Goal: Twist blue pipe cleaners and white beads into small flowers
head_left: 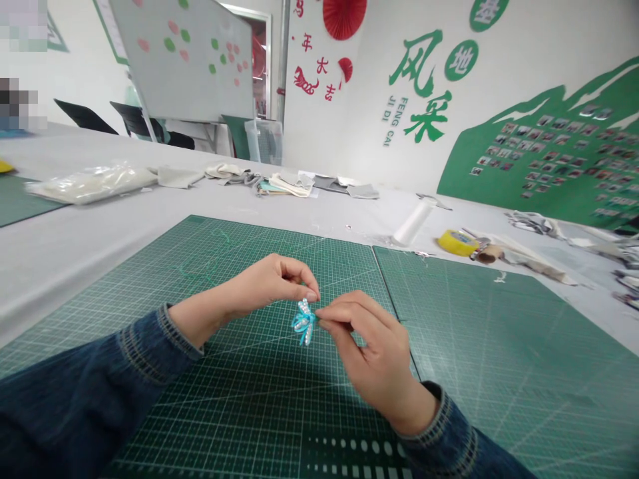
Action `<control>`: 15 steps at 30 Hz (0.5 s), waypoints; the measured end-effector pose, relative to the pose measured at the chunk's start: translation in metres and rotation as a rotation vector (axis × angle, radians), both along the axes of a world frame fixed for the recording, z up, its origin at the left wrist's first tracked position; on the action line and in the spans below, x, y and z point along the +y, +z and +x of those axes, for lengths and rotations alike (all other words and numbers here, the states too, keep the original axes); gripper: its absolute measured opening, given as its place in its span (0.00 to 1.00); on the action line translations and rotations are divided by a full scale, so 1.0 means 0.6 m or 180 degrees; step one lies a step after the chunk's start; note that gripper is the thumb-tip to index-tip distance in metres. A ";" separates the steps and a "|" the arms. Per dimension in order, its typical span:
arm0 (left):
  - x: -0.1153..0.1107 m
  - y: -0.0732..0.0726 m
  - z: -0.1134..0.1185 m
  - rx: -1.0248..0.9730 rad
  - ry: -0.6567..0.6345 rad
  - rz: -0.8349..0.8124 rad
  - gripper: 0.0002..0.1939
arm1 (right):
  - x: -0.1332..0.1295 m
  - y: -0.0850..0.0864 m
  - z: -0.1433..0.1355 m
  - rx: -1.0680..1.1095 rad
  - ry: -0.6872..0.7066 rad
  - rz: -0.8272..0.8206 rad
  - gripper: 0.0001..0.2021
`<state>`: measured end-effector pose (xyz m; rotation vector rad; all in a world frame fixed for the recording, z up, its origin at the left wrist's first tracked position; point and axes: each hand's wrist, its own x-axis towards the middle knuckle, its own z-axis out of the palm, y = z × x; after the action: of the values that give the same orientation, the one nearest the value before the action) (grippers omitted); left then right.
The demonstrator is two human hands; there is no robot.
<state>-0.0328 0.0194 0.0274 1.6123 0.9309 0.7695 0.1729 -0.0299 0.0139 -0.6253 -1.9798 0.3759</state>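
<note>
A small bright-blue ribbon flower (303,322) with white bead-like dots on its loops is held up above the green cutting mat (239,372). My right hand (372,349) pinches it from the right, thumb and index fingertips closed at its gathered base. Just above the upper loop, my left hand (274,279) has thumb and index fingertip pressed together. Whatever lies between those left fingertips is too small to make out. Loose green thread (204,263) lies on the mat beyond my left hand.
A second green mat (499,346) adjoins on the right. Behind it are a yellow tape roll (456,243), a white roll (413,223) and cloth scraps (539,259). Further back lie a plastic-wrapped bundle (94,183) and folded fabric (289,184). A whiteboard (194,60) stands beyond the table.
</note>
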 end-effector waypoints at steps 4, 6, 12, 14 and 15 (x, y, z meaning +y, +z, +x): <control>-0.009 -0.027 0.030 -0.0494 0.0086 -0.0489 0.03 | 0.002 0.002 0.005 0.0463 -0.0386 -0.0473 0.06; -0.016 -0.040 0.047 -0.0725 0.0318 -0.0592 0.05 | 0.009 -0.003 0.008 0.0775 -0.0647 -0.0962 0.05; -0.046 -0.064 0.085 -0.0740 0.1077 0.0093 0.09 | 0.033 -0.015 0.006 0.1922 -0.0593 -0.2393 0.03; -0.055 -0.062 0.086 -0.0240 0.1216 0.0931 0.06 | 0.036 -0.012 0.004 0.2212 -0.0350 -0.2677 0.04; -0.058 -0.059 0.085 0.0042 0.1258 0.1490 0.05 | 0.036 -0.010 0.003 0.2323 -0.0209 -0.2821 0.05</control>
<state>0.0180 -0.0154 -0.0080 1.8541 1.1567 1.3283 0.1749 -0.0082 0.0082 -0.9186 -1.0275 1.2692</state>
